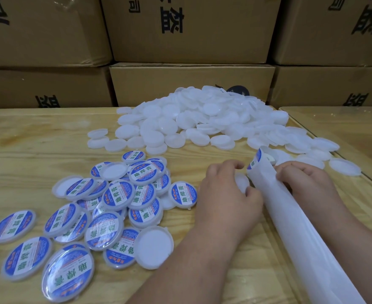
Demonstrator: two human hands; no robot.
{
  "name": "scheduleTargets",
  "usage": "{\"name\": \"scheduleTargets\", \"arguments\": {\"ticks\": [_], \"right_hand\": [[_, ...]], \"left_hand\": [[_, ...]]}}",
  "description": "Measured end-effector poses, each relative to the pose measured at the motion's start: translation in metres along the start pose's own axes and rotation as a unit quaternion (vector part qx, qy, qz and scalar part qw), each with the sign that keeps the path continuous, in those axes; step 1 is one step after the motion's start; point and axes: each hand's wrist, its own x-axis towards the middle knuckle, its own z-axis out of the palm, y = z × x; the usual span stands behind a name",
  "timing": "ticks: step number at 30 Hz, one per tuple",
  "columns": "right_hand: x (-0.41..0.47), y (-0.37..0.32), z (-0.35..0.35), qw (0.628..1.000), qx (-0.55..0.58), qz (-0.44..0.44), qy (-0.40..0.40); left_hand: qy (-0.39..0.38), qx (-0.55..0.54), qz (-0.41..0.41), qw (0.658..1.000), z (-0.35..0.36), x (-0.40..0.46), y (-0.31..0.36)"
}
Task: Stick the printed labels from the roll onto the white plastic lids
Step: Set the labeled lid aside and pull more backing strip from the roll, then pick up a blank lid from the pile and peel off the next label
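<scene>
The label strip (290, 216), a long band of white backing paper, runs from the near right edge of the desk (27, 137) diagonally up toward the middle, where it curls over at its far end. One printed label (256, 160), blue-rimmed, sits on that curled end, facing left. The roll itself is not clearly visible.

The right hand (305, 185) rests on the right side of the strip, fingers curled and pinching the paper edge just below the curl. The left hand (226, 194) lies just left of the strip, fingers curled around a plain white lid (242, 182) that is mostly hidden beneath it; thumb and fingertips press at the lid's rim beside the strip.

Labelled lids (115, 194) lie in a loose overlapping group on the near left part of the desk, most with the blue and white label facing up, a few turned over showing the white inside. One upturned lid (153, 246) lies at the near edge of this group, close to the left forearm.

The unlabelled lids (202, 119) form a large heap at the far middle of the desk, spreading toward the far right edge, with single lids scattered along its near side.

Stacked cardboard boxes (191, 29) with black printed characters stand behind the far edge of the desk
</scene>
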Motion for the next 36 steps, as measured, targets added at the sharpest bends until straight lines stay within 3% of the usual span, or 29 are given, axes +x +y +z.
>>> {"name": "scheduleTargets", "arguments": {"ticks": [8,20,28,36], "right_hand": [[-0.001,0.007,0.007,0.998,-0.037,-0.049,-0.033],[-0.003,0.012,0.01,0.967,-0.051,-0.163,-0.192],[-0.005,0.01,0.011,0.976,-0.004,-0.13,-0.174],[-0.005,0.01,0.009,0.969,0.028,-0.168,-0.179]], "left_hand": [[0.044,-0.181,-0.025,0.982,-0.005,0.001,0.003],[0.027,-0.15,-0.025,0.988,-0.004,0.003,0.003],[0.039,-0.13,-0.018,0.991,-0.004,0.005,0.001],[0.065,-0.176,-0.041,0.981,-0.005,0.005,0.004]]}}
